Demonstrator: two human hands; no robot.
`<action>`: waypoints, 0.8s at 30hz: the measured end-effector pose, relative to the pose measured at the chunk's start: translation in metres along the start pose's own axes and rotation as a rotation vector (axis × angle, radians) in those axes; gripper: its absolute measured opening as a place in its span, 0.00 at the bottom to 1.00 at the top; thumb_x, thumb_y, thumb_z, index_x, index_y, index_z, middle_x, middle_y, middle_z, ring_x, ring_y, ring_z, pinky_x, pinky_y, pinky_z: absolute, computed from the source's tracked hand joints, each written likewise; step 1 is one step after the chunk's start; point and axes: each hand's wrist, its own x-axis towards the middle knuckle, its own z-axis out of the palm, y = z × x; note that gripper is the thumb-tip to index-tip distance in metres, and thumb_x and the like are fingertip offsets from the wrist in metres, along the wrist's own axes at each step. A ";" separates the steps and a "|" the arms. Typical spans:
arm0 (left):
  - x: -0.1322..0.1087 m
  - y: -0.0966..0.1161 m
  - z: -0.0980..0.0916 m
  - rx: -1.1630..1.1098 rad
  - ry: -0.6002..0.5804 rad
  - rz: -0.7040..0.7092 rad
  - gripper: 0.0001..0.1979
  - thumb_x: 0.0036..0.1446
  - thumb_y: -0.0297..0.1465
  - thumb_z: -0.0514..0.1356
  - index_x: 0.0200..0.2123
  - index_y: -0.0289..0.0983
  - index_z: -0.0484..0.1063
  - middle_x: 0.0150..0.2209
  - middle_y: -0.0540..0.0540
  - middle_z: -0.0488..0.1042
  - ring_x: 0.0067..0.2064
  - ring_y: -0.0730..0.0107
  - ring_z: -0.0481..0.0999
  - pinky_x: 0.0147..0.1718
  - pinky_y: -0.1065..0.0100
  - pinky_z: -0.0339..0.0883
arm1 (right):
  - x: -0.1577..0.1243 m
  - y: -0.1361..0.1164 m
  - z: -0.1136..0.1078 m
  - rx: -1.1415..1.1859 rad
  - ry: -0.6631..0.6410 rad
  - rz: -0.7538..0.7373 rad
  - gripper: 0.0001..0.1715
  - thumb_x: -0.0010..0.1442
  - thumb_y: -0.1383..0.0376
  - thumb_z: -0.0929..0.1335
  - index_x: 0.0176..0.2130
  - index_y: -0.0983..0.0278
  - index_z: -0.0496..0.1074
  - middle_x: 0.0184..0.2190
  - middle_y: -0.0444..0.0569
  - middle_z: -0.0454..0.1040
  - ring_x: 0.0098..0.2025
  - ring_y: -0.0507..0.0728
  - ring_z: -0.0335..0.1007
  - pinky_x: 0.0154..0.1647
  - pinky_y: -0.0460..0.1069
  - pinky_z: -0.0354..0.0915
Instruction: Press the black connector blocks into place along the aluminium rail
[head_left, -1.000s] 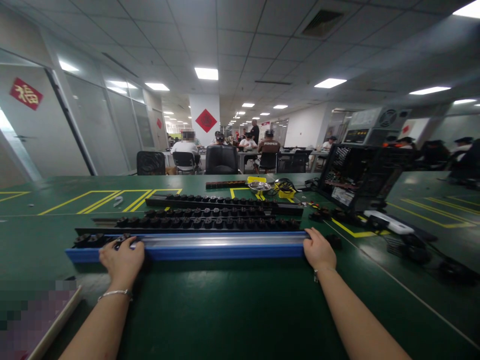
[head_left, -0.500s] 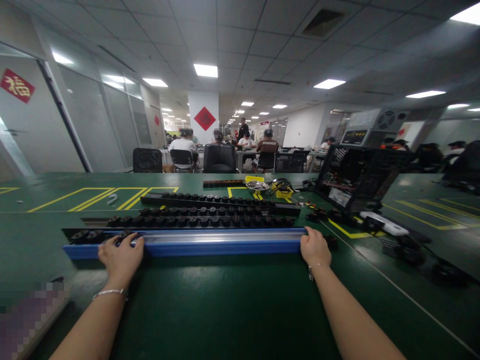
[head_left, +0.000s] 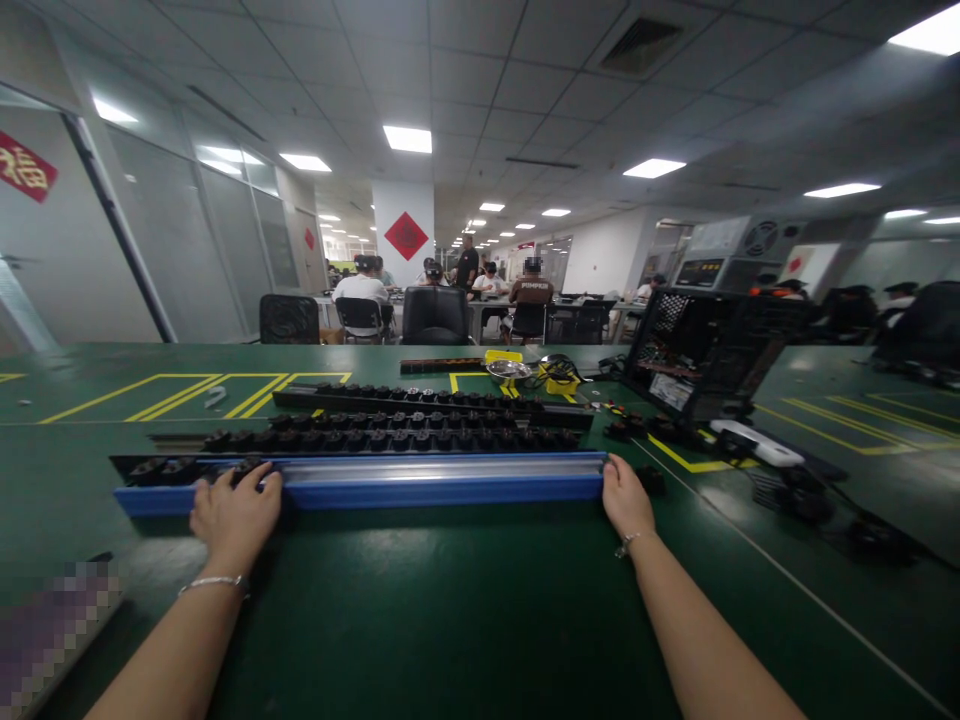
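A long blue rail with a silvery top (head_left: 420,485) lies across the green table in front of me. My left hand (head_left: 234,508) rests on its left part, fingers curled over the top among small black pieces. My right hand (head_left: 625,495) grips the rail's right end. Just behind the rail run two black strips studded with round black knobs (head_left: 390,438), and a third strip (head_left: 420,400) lies farther back.
An open black computer case (head_left: 705,350) stands at the right, with a white device (head_left: 754,442) and cables beside it. A metal bowl (head_left: 508,368) and yellow box sit behind the strips. Yellow lines mark the green table (head_left: 450,600). Several people sit at distant desks.
Both hands stay on the rail. The view has drifted slightly rightward, so the rail and hands sit a little further left in the picture.
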 end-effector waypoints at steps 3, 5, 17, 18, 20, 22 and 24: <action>-0.002 0.005 -0.003 0.047 0.017 -0.035 0.26 0.56 0.45 0.45 0.51 0.42 0.69 0.59 0.39 0.58 0.63 0.45 0.47 0.56 0.45 0.48 | 0.000 -0.003 -0.002 0.044 -0.012 0.065 0.32 0.60 0.56 0.51 0.57 0.66 0.62 0.54 0.55 0.65 0.54 0.61 0.62 0.53 0.53 0.57; 0.000 0.004 -0.004 0.063 -0.006 -0.016 0.25 0.55 0.45 0.46 0.51 0.42 0.70 0.58 0.39 0.60 0.62 0.45 0.49 0.56 0.46 0.49 | 0.000 -0.005 -0.003 0.050 -0.015 0.094 0.31 0.60 0.56 0.52 0.56 0.65 0.62 0.53 0.54 0.66 0.53 0.61 0.63 0.52 0.53 0.58; -0.009 0.017 -0.009 0.110 0.031 0.089 0.23 0.57 0.42 0.44 0.44 0.43 0.75 0.53 0.37 0.65 0.56 0.45 0.61 0.49 0.42 0.56 | 0.000 -0.007 -0.005 0.087 -0.011 0.115 0.28 0.59 0.57 0.56 0.55 0.64 0.64 0.51 0.53 0.69 0.50 0.59 0.65 0.50 0.51 0.59; -0.010 0.018 -0.009 0.114 0.033 0.090 0.23 0.57 0.42 0.44 0.44 0.43 0.75 0.53 0.37 0.65 0.55 0.46 0.62 0.48 0.43 0.57 | 0.000 -0.006 -0.005 0.086 -0.013 0.117 0.28 0.59 0.57 0.56 0.55 0.64 0.65 0.50 0.53 0.69 0.50 0.59 0.65 0.50 0.51 0.59; -0.010 0.019 -0.009 0.125 0.032 0.096 0.23 0.57 0.42 0.44 0.44 0.43 0.75 0.52 0.37 0.65 0.54 0.46 0.63 0.48 0.43 0.57 | 0.000 -0.005 -0.005 0.082 -0.018 0.122 0.28 0.58 0.57 0.56 0.54 0.63 0.65 0.50 0.53 0.70 0.48 0.59 0.66 0.48 0.51 0.60; -0.011 0.020 -0.008 0.135 0.022 0.104 0.23 0.57 0.42 0.44 0.45 0.44 0.74 0.52 0.37 0.65 0.54 0.46 0.63 0.48 0.42 0.56 | 0.001 -0.004 -0.004 0.082 -0.020 0.120 0.28 0.58 0.57 0.56 0.54 0.63 0.65 0.49 0.52 0.70 0.47 0.59 0.67 0.47 0.51 0.61; -0.012 0.021 -0.007 0.133 0.013 0.102 0.23 0.57 0.41 0.44 0.45 0.44 0.74 0.52 0.37 0.65 0.54 0.45 0.63 0.48 0.41 0.55 | 0.001 -0.004 -0.004 0.088 -0.012 0.109 0.27 0.58 0.57 0.57 0.54 0.63 0.66 0.48 0.52 0.71 0.46 0.59 0.68 0.46 0.51 0.61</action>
